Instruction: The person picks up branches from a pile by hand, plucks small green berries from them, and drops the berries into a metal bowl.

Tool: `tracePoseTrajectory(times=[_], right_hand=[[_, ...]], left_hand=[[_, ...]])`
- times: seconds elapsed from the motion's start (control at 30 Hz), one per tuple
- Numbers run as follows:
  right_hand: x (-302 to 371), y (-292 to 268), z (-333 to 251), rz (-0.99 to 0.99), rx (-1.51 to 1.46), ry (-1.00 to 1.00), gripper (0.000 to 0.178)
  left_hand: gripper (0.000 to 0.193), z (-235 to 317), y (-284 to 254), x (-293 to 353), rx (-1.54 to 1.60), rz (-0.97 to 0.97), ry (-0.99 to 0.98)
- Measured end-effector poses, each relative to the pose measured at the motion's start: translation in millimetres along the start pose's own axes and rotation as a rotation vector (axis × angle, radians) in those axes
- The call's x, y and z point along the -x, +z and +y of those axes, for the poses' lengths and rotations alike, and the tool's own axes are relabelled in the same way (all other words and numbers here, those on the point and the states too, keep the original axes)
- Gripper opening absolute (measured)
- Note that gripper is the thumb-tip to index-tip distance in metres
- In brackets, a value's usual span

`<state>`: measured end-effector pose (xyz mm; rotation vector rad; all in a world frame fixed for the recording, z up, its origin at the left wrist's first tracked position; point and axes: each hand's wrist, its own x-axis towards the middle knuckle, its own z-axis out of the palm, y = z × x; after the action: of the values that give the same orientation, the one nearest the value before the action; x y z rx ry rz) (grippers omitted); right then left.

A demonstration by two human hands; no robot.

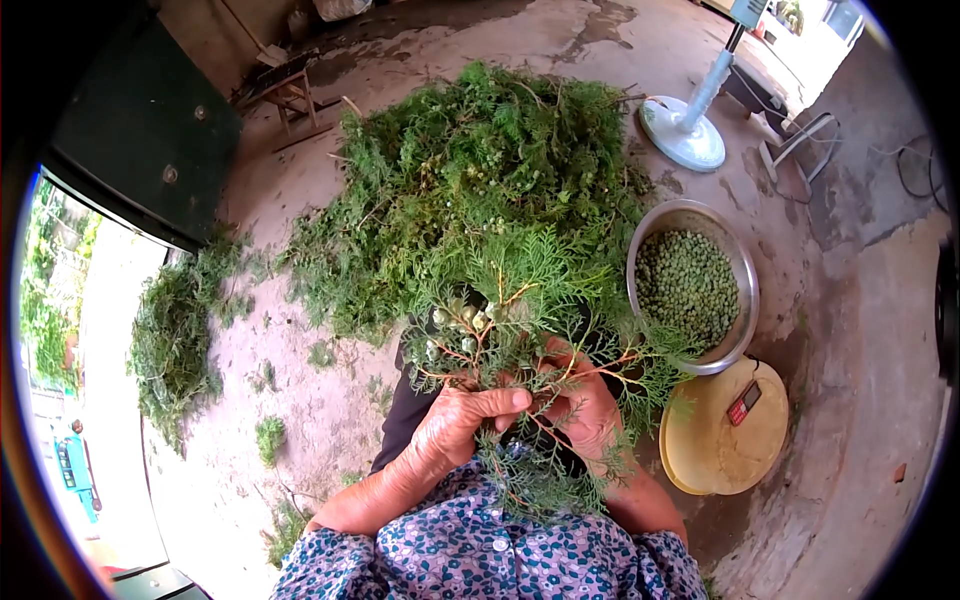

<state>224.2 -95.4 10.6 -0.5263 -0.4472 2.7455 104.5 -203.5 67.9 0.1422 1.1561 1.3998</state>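
Note:
Both hands are together in front of my body, around a leafy green cypress branch (515, 345). My left hand (465, 415) is closed on its stem, the thumb lying across toward the right. My right hand (582, 405) is closed too, partly covered by sprays of foliage, so its fingertips are hard to make out. Pale round cones (465, 320) cluster on the branch just above my left hand. Some foliage hangs below the hands over my patterned shirt (450, 545).
A big heap of cut branches (480, 180) lies ahead on the concrete floor, a smaller pile (170, 340) at the left. At the right stands a metal bowl (752, 290) holding many green cones. Nearby are a round yellow lid-like disc (715, 450) bearing a phone (743, 404), and a fan stand (690, 145).

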Motion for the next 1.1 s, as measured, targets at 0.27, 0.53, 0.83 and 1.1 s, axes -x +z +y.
tracePoseTrajectory(times=[0.27,0.53,0.83,1.1], right_hand=[[2.0,1.3,-2.5,0.217,0.234,-0.142,0.043],[4.8,0.4,-6.7,0.256,0.187,-0.095,0.042],[-5.7,-7.1,-6.8,0.264,0.496,-0.294,0.032],[-3.7,-15.5,-11.2,0.296,0.290,-0.234,0.031]], left_hand=[[0.022,-0.9,0.7,-1.3,-0.041,-0.041,-0.014],[0.019,-1.8,3.4,-1.6,-0.053,-0.054,-0.059],[0.023,0.5,2.9,0.5,-0.049,0.005,-0.027],[0.021,-2.8,-0.4,-1.3,-0.025,0.083,0.012]])
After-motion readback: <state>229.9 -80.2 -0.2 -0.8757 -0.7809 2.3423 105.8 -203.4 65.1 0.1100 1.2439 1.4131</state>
